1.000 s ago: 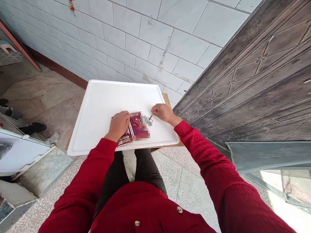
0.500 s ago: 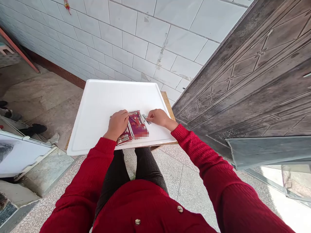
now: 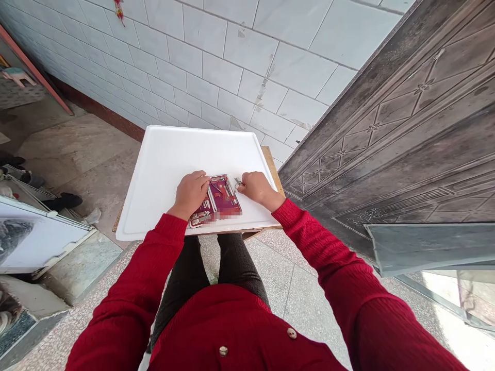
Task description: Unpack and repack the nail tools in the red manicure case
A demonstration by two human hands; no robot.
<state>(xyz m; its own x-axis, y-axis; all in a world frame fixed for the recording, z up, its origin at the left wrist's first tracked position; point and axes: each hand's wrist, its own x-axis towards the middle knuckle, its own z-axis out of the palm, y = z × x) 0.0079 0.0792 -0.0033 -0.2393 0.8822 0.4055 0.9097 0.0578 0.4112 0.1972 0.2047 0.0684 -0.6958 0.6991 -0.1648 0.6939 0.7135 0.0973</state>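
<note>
Pixelation blurs the near edge of the open case (image 3: 219,205), red-purple, holding silvery tools (image 3: 199,218). The left hand (image 3: 189,193) hides its left part, grip unclear; right of it, the right hand (image 3: 256,187) pinches a half-hidden metal piece (image 3: 237,181). The white tray (image 3: 193,149) extends beyond it.

White tray (image 3: 185,152), rounded corners, shallow raised rim. Sits on wooden top (image 3: 268,154), edge showing along right side, thin strip at left. On tray: open red-purple tool case (image 3: 220,200), lying flat, right of middle, close to near rim. Small metal tool (image 3: 238,182) just right of case; whether touching tray, cannot tell.
</note>
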